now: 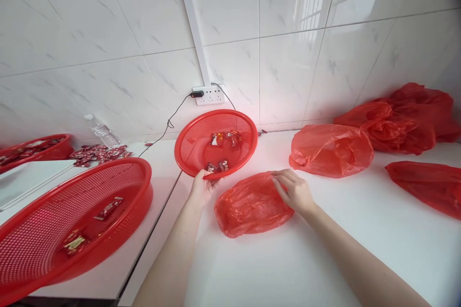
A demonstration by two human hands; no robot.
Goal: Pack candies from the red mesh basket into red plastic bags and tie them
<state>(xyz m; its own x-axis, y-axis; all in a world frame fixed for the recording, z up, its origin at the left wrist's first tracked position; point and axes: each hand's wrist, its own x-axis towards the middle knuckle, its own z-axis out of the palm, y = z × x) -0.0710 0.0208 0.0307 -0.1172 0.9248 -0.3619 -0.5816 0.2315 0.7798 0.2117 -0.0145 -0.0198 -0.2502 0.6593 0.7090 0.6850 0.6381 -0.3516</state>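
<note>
Left hand [204, 191] pinching basket [192, 148] rim. Bag [248, 206] just right of it, long axis crosswise; right hand [296, 189] touching bag edge, pinch unclear.

The person's bare, slender left forearm [175, 254] narrows smoothly toward the wrist and the bare left hand [202, 191]. The bare right forearm [353, 244] has the same long, tapering shape, ending in the bare right hand [298, 192], its fingers [287, 174] slim.

The right hand [293, 190] hides part of the red bag [252, 206] it touches.
</note>
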